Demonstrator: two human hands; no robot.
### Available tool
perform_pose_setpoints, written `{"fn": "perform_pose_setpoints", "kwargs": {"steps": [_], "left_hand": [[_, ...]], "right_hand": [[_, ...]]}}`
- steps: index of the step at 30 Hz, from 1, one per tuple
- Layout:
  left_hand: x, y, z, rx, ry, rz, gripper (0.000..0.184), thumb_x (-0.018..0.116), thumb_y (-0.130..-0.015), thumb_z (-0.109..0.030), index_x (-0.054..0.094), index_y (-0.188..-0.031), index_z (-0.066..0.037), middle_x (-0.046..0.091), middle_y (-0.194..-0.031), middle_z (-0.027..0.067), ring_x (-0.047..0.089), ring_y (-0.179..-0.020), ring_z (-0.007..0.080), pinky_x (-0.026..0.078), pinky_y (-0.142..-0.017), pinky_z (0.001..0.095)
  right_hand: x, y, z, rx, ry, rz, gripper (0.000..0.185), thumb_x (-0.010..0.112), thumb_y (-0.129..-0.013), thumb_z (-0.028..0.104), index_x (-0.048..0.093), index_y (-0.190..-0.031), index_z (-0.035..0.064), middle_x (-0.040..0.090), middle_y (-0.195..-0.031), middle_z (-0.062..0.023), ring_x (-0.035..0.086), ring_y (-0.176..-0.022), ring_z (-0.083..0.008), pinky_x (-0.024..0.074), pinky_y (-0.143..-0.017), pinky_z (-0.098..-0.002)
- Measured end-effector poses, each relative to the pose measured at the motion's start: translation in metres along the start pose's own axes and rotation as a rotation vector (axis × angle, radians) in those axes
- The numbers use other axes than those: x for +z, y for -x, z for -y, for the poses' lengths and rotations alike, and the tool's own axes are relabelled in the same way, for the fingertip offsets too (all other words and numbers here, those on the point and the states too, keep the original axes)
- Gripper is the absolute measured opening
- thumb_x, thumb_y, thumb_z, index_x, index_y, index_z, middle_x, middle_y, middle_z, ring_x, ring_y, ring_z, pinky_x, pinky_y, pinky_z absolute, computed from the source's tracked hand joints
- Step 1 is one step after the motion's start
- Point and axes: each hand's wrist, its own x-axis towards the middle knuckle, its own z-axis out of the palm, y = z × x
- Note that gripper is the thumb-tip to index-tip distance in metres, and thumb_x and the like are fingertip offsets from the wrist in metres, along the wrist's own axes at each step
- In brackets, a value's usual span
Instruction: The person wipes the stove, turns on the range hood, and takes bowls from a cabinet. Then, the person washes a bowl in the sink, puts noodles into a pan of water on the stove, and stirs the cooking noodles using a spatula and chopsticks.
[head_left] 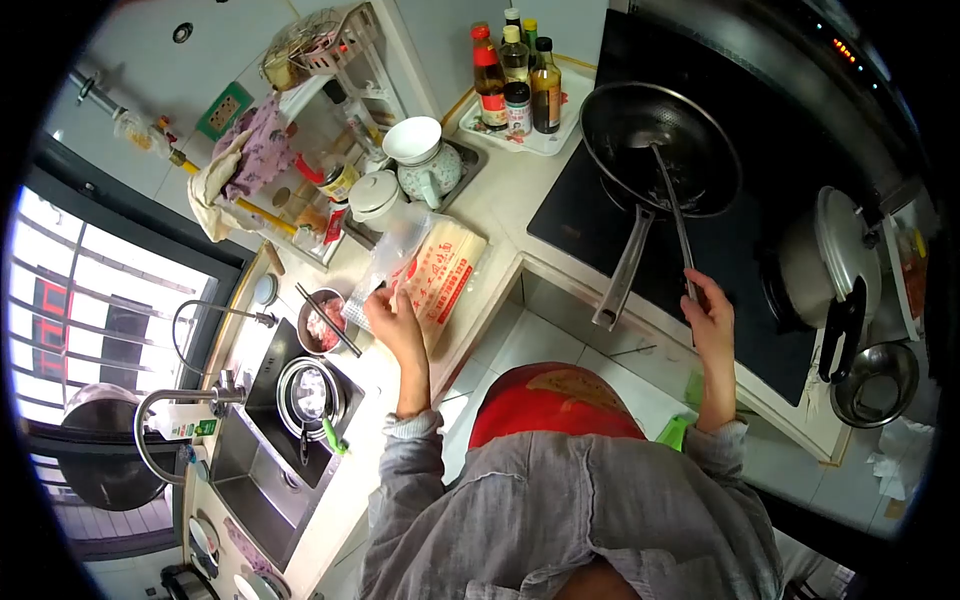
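My right hand (708,315) is closed around the lower end of a long-handled metal cooking utensil (672,195). Its far end rests inside a dark wok (705,150) on the black stovetop; the shape of its head is hard to make out. The wok's own metal handle (628,268) points toward me, untouched. Over the counter, my left hand (398,328) is open, thumb and fingers apart, holding nothing visible. It is beside a plastic package of noodles (445,265) with red print. On its other side, a bowl of raw meat (322,318) has dark chopsticks (328,320) lying across it.
Sauce bottles (490,80) stand on a white tray (545,140) behind the counter. A lidded pot (805,265) sits at the stove's right, near a metal bowl (875,385). Left are a sink (235,470) with metal bowls (308,392), a faucet (150,425) and a patterned pitcher (430,170).
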Motion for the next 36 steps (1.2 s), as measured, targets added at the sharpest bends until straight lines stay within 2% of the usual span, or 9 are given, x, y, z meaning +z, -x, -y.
{"fn": "perform_pose_setpoints", "kwargs": {"steps": [1,4,9,16,17,20,24,27,36], "left_hand": [[0.003,-0.005,0.004,0.043,-0.053,0.042,0.011,0.058,-0.076,-0.004,0.05,-0.083,0.0,0.053,-0.078,0.013,0.052,-0.075,0.026,0.042,-0.07,0.033],[0.012,-0.019,0.009,0.028,0.068,0.213,0.011,0.054,-0.077,0.0,0.05,-0.087,-0.001,0.057,-0.08,0.0135,0.057,-0.071,0.0249,0.044,-0.066,0.032],[0.018,-0.043,0.018,-0.168,0.031,0.537,0.015,0.049,-0.074,0.005,0.051,-0.088,0.002,0.059,-0.076,0.0119,0.059,-0.056,0.0185,0.05,-0.041,0.0298],[0.017,-0.081,0.027,-0.045,-0.348,0.964,0.018,0.056,-0.069,0.003,0.054,-0.087,0.003,0.059,-0.071,0.011,0.059,-0.055,0.0172,0.052,-0.042,0.0297],[0.016,-0.085,0.031,-0.001,-0.413,0.973,0.016,0.061,-0.068,-0.008,0.058,-0.083,-0.001,0.062,-0.069,0.0154,0.063,-0.052,0.0211,0.05,-0.049,0.0313],[0.012,-0.091,0.02,-0.001,-0.63,1.081,0.019,0.064,-0.067,-0.012,0.059,-0.082,-0.001,0.062,-0.07,0.0145,0.062,-0.051,0.0208,0.05,-0.052,0.0314],[0.02,-0.097,0.018,0.099,-0.968,1.245,0.047,0.068,-0.063,-0.036,0.062,-0.096,-0.001,0.063,-0.086,0.0188,0.064,-0.081,0.0258,0.05,-0.071,0.0335],[0.023,-0.092,0.023,0.137,-1.124,1.25,0.058,0.064,-0.063,-0.046,0.061,-0.101,-0.002,0.06,-0.101,0.0195,0.058,-0.096,0.0274,0.046,-0.081,0.0359],[0.013,-0.079,0.031,0.13,-1.026,1.1,0.046,0.053,-0.076,-0.042,0.061,-0.1,-0.004,0.059,-0.103,0.0169,0.057,-0.097,0.0298,0.045,-0.083,0.0382]], "right_hand": [[0.0,0.0,0.001,0.054,-0.048,0.015,0.036,0.054,-0.08,0.001,0.054,-0.114,0.0092,0.053,-0.09,-0.0026,0.048,-0.069,-0.0084,0.0409,-0.061,-0.021],[-0.001,-0.001,0.007,0.161,-0.215,0.047,0.032,0.053,-0.082,0.004,0.055,-0.114,0.0086,0.054,-0.089,-0.0019,0.049,-0.068,-0.0088,0.0416,-0.061,-0.0209],[-0.004,0.004,0.012,0.191,-0.441,0.022,0.036,0.047,-0.083,0.001,0.049,-0.119,0.0059,0.057,-0.101,-0.0038,0.052,-0.067,-0.0076,0.0403,-0.05,-0.0173],[-0.007,0.013,0.015,0.243,-0.505,-0.039,0.033,0.049,-0.084,0.003,0.051,-0.117,0.0077,0.055,-0.092,-0.0024,0.054,-0.071,-0.0088,0.042,-0.052,-0.0188],[-0.008,0.013,0.01,0.232,-0.51,-0.032,0.033,0.049,-0.084,0.003,0.051,-0.117,0.0078,0.055,-0.092,-0.0022,0.055,-0.071,-0.0089,0.0419,-0.052,-0.0188],[-0.008,0.016,0.011,0.229,-0.5,-0.023,0.033,0.049,-0.084,0.002,0.051,-0.117,0.0077,0.054,-0.091,-0.0019,0.055,-0.071,-0.0089,0.0419,-0.053,-0.0191],[-0.005,0.017,0.011,0.234,-0.48,-0.036,0.035,0.047,-0.084,-0.001,0.049,-0.119,0.0046,0.055,-0.108,-0.0063,0.054,-0.07,-0.0088,0.042,-0.054,-0.0184],[-0.002,0.016,0.01,0.229,-0.495,-0.031,0.035,0.047,-0.084,0.0,0.049,-0.118,0.0046,0.055,-0.107,-0.0059,0.055,-0.07,-0.0087,0.0418,-0.054,-0.0182],[-0.001,0.016,0.015,0.227,-0.494,-0.03,0.033,0.049,-0.085,0.002,0.05,-0.117,0.0045,0.056,-0.105,-0.0054,0.054,-0.07,-0.0084,0.0417,-0.054,-0.0181]]}}
